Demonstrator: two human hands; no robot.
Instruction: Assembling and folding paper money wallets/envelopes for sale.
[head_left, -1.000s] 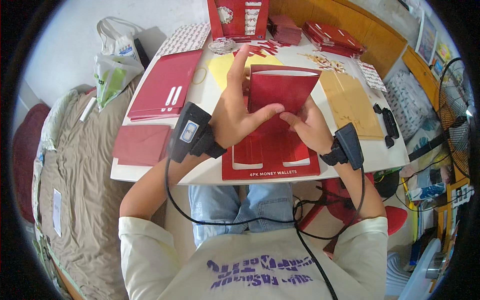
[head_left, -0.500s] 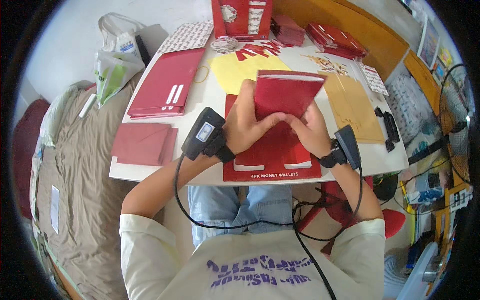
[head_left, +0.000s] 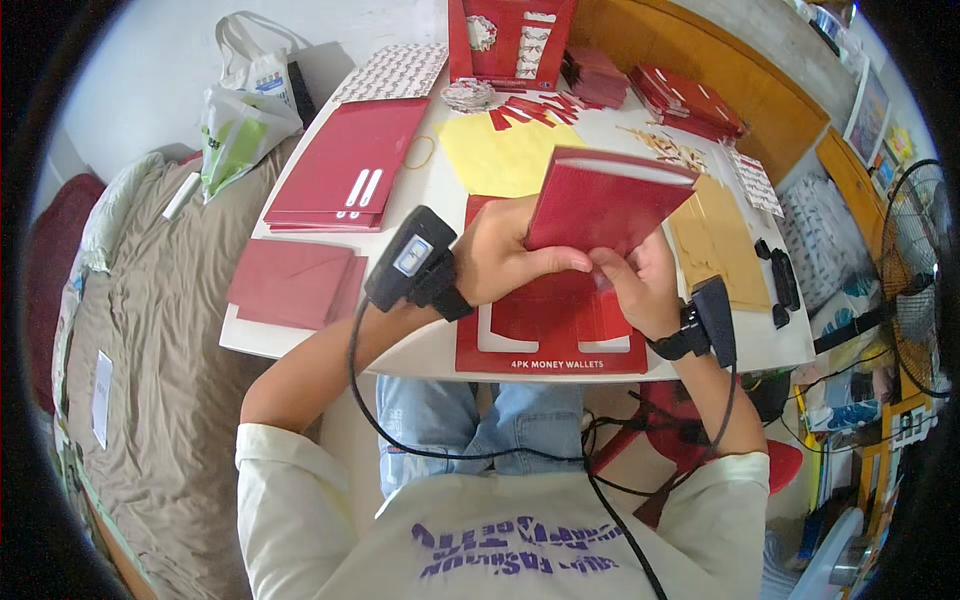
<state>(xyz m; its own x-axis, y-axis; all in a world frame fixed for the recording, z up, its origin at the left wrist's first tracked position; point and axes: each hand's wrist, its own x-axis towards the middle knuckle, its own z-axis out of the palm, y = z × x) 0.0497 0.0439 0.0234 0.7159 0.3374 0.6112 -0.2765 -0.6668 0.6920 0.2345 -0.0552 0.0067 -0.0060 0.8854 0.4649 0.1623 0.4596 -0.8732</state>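
Above the table's front half I hold a dark red card wallet (head_left: 605,208), tilted, its pale inner edge showing along the top. My left hand (head_left: 505,255) grips its left side, with the thumb across the front and the fingers hidden behind. My right hand (head_left: 645,285) is closed on the lower right part, its thumb meeting the left thumb. Below both hands lies a red printed backing card (head_left: 478,355) with white-edged cutouts, partly covered by them. Black boxes are strapped to both wrists.
On the white table (head_left: 405,345) lie large red folded cards (head_left: 325,165), smaller dull red envelopes (head_left: 290,285), yellow paper (head_left: 480,155), tan sheets (head_left: 720,240) and scattered red strips (head_left: 535,110). A red display box (head_left: 510,50) stands at the back. Cables hang between my arms.
The wallet has tilted over to the right and shifted slightly that way, with both hands still holding it. The whole view has shifted a little.
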